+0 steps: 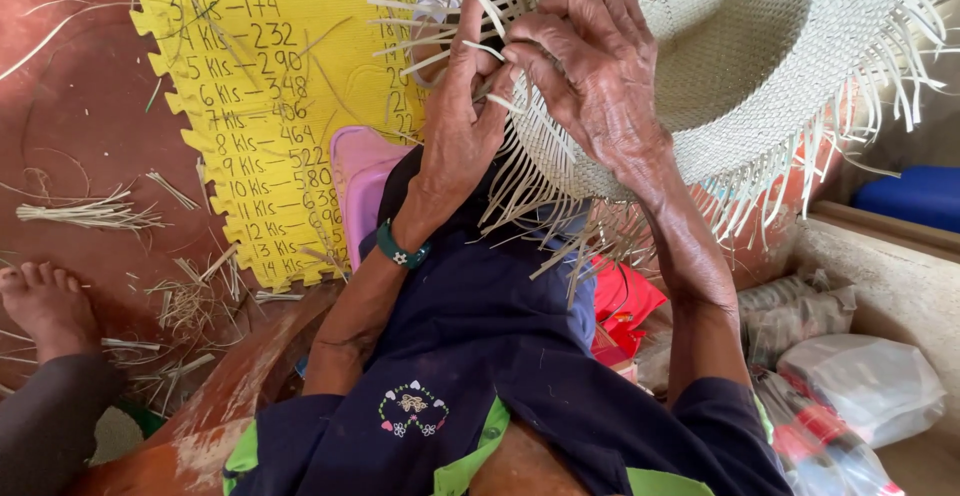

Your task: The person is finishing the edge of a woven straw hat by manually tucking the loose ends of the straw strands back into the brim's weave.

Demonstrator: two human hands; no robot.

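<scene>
Both hands — left hand, right hand — pinch pale strips at the brim of a half-woven hat; a hard tug could snap one.

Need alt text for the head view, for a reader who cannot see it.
Two bare hands, left hand and right hand, pinch loose strips at the brim of a pale woven straw hat. Below lie a yellow foam mat and scattered straw.

Both hands on woven hat
</scene>
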